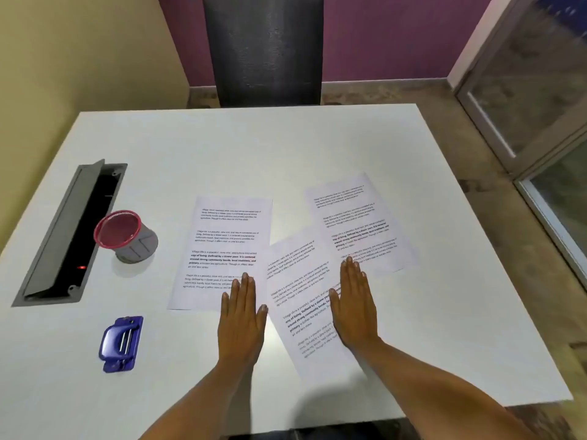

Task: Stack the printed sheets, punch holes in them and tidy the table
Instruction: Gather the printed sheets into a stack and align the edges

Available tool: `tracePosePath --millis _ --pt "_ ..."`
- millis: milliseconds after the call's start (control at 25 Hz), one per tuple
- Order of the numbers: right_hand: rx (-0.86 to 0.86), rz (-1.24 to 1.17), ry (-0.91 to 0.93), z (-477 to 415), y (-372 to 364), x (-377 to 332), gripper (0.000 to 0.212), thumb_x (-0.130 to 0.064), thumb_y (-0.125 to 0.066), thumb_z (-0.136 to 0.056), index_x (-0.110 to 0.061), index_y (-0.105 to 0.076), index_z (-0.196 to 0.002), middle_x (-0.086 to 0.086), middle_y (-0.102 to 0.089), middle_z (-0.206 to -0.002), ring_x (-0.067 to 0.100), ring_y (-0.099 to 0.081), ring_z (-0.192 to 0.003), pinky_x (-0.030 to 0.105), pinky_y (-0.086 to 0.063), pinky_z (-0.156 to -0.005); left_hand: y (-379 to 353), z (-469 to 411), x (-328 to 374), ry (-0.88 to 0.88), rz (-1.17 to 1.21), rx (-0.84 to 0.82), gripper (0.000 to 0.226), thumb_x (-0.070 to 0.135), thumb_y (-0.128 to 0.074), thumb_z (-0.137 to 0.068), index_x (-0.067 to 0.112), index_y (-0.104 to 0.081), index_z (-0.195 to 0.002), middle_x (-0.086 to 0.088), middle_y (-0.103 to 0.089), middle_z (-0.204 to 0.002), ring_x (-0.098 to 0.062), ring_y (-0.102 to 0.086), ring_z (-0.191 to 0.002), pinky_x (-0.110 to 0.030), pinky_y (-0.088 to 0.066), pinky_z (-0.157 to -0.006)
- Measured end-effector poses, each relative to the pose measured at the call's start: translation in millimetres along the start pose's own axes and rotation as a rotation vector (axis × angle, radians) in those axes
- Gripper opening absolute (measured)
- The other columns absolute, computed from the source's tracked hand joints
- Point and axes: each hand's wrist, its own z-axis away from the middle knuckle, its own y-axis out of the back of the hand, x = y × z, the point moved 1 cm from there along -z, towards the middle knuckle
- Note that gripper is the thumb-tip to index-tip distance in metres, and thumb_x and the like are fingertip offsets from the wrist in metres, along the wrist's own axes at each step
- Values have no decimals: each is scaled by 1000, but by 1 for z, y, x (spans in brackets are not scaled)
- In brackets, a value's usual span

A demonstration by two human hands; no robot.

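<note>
Three printed sheets lie spread on the white table (222, 147). The left sheet (227, 236) lies nearly straight. A middle sheet (300, 300) is tilted, and the right sheet (355, 217) overlaps its top corner. My left hand (243, 315) rests flat, fingers together, over the left sheet's lower right corner. Flat as well, my right hand (352, 308) lies on the middle sheet, its fingertips reaching the right sheet's lower edge. Neither hand grips anything. A blue hole punch (121, 342) sits at the front left, apart from both hands.
A grey cup with a red rim (127, 236) stands left of the sheets. Beside it, a grey cable box (68, 236) set in the table has its lid raised. A dark chair back (263, 49) stands behind the far edge. Glass panels (540, 90) are at the right.
</note>
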Motion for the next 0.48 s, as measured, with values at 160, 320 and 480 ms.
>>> tracePosePath --millis 160,320,480 --pt "-24 103 -125 10 -14 1 63 -35 -33 -101 -4 -10 -152 10 -7 -161 22 -9 -150 33 -11 -122 -8 3 -3 64 32 -23 68 45 -4 -94 15 2 -154 5 7 -162 -15 11 -150 -39 4 -123" --pt "-62 130 -245 5 -27 -2 65 -40 -22 -101 -5 -2 -152 10 -1 -161 23 -4 -150 35 -6 -123 -9 2 -2 55 75 -41 70 48 -2 -92 16 5 -154 4 10 -162 -14 16 -148 -39 8 -123" --pt "-31 75 -272 -4 -25 -6 66 -41 -24 -101 -4 -5 -152 10 -2 -162 23 -4 -150 36 -8 -123 -11 2 -5 55 49 -51 71 52 -9 -93 17 7 -153 3 9 -163 -16 12 -150 -41 5 -123"
